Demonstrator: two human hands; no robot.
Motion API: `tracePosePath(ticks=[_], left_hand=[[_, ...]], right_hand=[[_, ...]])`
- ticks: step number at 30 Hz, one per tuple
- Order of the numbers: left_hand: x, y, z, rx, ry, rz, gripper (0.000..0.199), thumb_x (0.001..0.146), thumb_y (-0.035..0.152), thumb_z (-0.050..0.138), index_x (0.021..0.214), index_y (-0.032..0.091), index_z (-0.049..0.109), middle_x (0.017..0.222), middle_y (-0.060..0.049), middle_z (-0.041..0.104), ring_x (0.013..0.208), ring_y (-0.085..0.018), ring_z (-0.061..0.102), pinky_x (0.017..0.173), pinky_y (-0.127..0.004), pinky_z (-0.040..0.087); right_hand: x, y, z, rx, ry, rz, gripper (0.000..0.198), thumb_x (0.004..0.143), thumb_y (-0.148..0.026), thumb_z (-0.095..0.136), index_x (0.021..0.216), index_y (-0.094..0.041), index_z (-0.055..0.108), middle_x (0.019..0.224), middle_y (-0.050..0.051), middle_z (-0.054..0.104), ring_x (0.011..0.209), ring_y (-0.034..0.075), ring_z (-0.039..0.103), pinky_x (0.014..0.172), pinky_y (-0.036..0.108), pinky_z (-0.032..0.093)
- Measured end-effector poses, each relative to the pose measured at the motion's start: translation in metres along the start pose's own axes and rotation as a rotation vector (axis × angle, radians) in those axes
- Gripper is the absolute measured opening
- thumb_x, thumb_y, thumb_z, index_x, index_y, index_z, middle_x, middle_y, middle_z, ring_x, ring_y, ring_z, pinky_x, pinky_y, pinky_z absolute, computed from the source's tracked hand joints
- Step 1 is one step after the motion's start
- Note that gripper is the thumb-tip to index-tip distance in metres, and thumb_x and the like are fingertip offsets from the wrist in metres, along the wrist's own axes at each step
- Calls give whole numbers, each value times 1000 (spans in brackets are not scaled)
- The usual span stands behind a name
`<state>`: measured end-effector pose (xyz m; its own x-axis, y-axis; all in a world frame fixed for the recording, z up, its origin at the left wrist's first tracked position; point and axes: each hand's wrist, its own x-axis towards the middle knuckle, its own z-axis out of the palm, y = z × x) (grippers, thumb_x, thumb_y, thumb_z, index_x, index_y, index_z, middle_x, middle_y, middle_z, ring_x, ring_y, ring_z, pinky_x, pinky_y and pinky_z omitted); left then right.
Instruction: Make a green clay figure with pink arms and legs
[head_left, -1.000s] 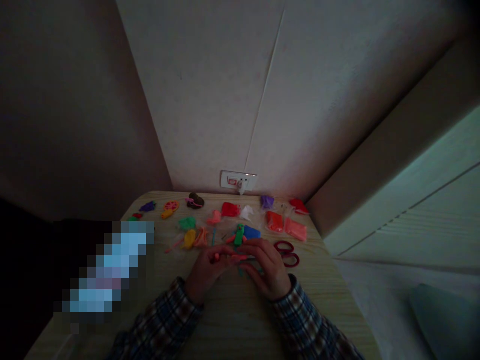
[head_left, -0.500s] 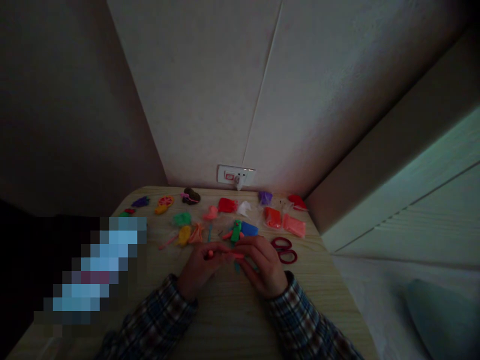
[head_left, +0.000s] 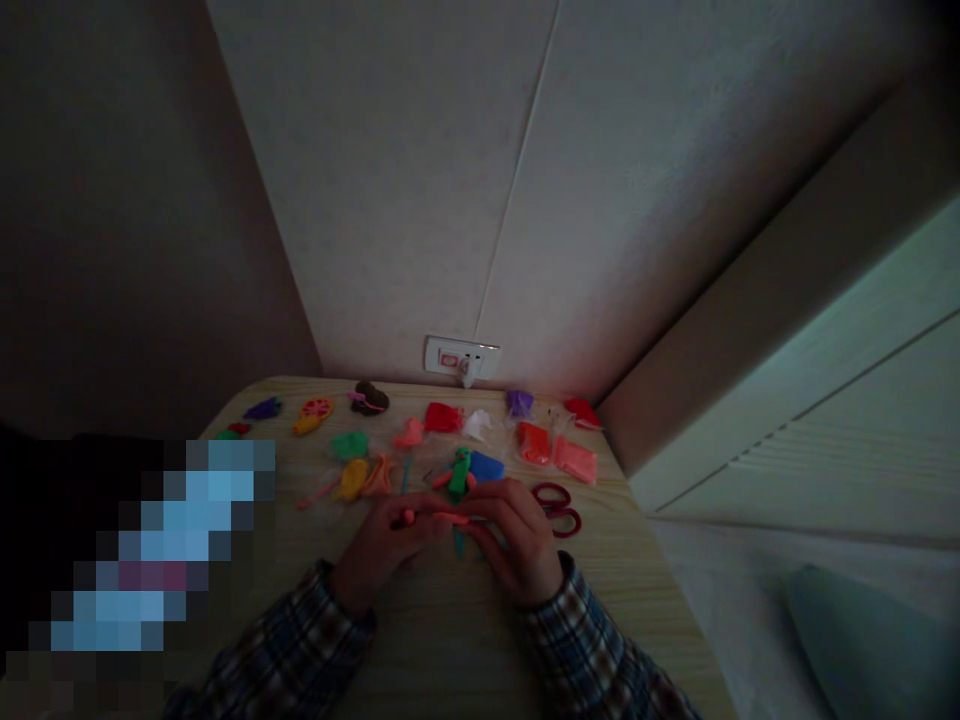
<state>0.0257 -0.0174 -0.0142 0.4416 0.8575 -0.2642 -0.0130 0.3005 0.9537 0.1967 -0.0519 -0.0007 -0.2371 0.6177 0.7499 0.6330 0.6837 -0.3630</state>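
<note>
My left hand [head_left: 382, 550] is closed, with a rounded pink clay end [head_left: 407, 517] showing between its thumb and curled fingers. My right hand [head_left: 521, 540] pinches the other side of a thin pink clay strip [head_left: 451, 518], which stretches between both sets of fingertips. Just beyond the fingers is a small green clay figure [head_left: 459, 475] with pink arms. A blue clay block [head_left: 487, 467] touches or lies close behind it. Red-handled scissors [head_left: 559, 508] rest to the right of my right hand, their blades hidden by it. Below the strip, a light-blue stick [head_left: 460, 543] is partly covered.
Several clay packets, among them red [head_left: 444, 417], orange [head_left: 533, 442] and pink [head_left: 575, 459], lie on the wooden table [head_left: 450, 640]. Yellow clay [head_left: 352, 480] and green clay [head_left: 349, 444] sit to the left. A wall socket [head_left: 461, 358] holds a plug behind the table.
The whole view has shifted slightly, so the table and its objects appear a bit farther left and lower. More of the pink strip shows between my fingertips. Both hands keep their grip.
</note>
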Motion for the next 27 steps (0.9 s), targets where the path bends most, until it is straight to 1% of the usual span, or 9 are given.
tracePosePath(ticks=[3,5,9,13,16,20,23,27], left_hand=[[-1,2,2,11,37,-5,39,58,50,77,62,14,65,41,9,32,38,-5,26,39,-21,17],[-2,3,2,7,49,1,39,58,50,77,61,14,64,42,9,32,38,-5,27,38,-21,18],[-1,1,2,2,27,-2,43,55,53,78,64,13,65,39,10,31,37,-4,25,38,-21,15],[0,0,1,5,31,8,45,53,55,78,61,13,65,38,10,31,36,-4,25,37,-20,14],[0,0,2,-4,42,-5,49,52,58,78,65,12,67,38,10,34,35,-4,25,37,-20,14],[0,-2,3,-103,-21,-58,58,48,61,79,77,12,70,38,12,33,34,-3,22,36,-21,15],[-1,-3,3,-135,-20,-84,55,46,59,81,70,12,68,37,12,32,34,-3,22,36,-21,14],[-1,-2,2,-135,0,-58,48,47,56,82,60,13,65,38,10,33,35,-3,24,36,-21,14]], right_hand=[[0,-1,2,2,-49,-6,15,94,-26,51,96,-16,63,88,9,69,81,20,66,70,33,55],[0,0,2,7,-70,-19,18,94,-27,50,97,-15,62,90,10,69,84,21,66,71,33,56],[-1,2,4,21,-49,-22,17,95,-25,48,92,-17,62,84,8,68,79,19,66,69,31,56],[-2,2,5,29,-23,-9,13,94,-25,51,92,-18,62,83,7,67,77,19,66,67,31,57],[-2,2,5,26,-18,-23,13,94,-25,51,91,-18,62,82,7,68,76,19,66,65,31,57],[-1,1,5,-7,1,-25,14,94,-25,51,88,-18,62,81,7,68,73,19,66,63,30,56],[-2,0,6,2,2,-34,14,94,-24,51,88,-18,62,79,7,68,72,18,65,62,29,56],[-1,-2,6,15,-22,-50,13,94,-23,51,91,-17,62,82,7,68,74,19,66,64,29,56]])
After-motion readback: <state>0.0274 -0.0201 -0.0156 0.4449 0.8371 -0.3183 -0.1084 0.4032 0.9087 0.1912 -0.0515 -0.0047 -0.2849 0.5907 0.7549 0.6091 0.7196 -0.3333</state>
